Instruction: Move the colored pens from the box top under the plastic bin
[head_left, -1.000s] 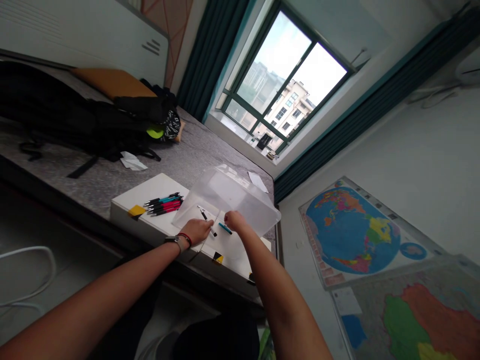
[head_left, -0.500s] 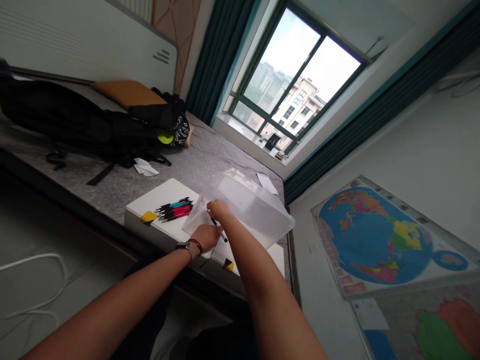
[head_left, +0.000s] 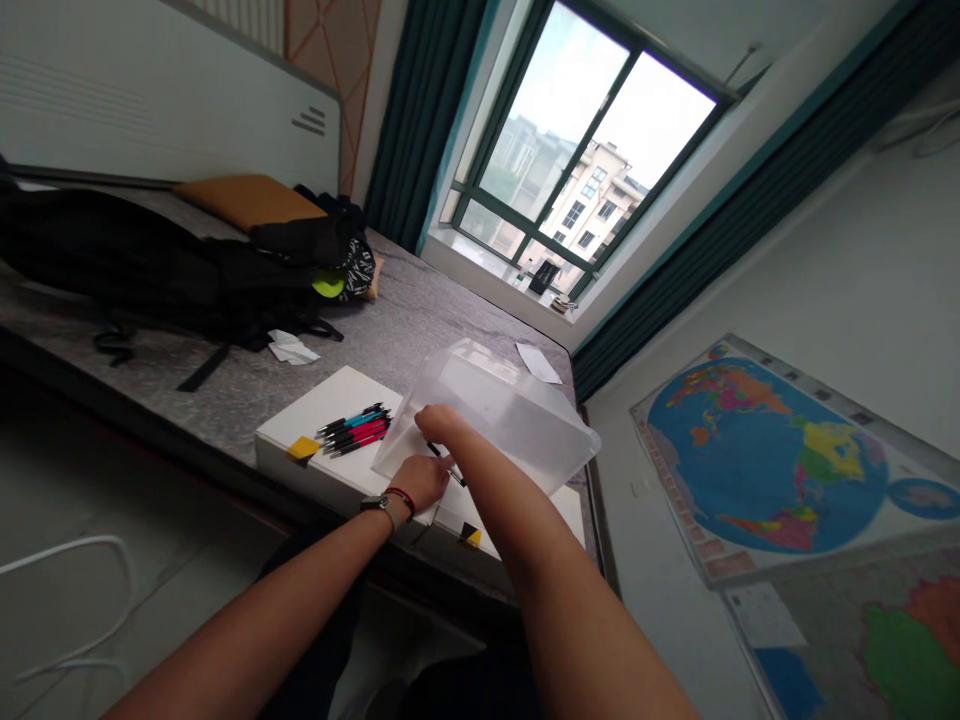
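Note:
My left hand, with a watch and a red band at the wrist, is closed round a slim pen with black ends. Just above it, my right hand is curled closed at the pen's upper end; its fingertips are partly hidden. Both hands are over the near side of a translucent plastic bin, which lies tilted on white boxes. Left of the hands, a row of black, blue and red pens lies on a white box with a yellow-and-black corner mark.
The boxes stand on a grey stone-patterned table. Black bags and a crumpled tissue lie to the left, and a white paper behind the bin. A wall with a world map borders the right side.
The camera view has shifted slightly, so everything sits a little lower. Both hands stay together at the pen, with little movement; the row of pens and the bin look unchanged.

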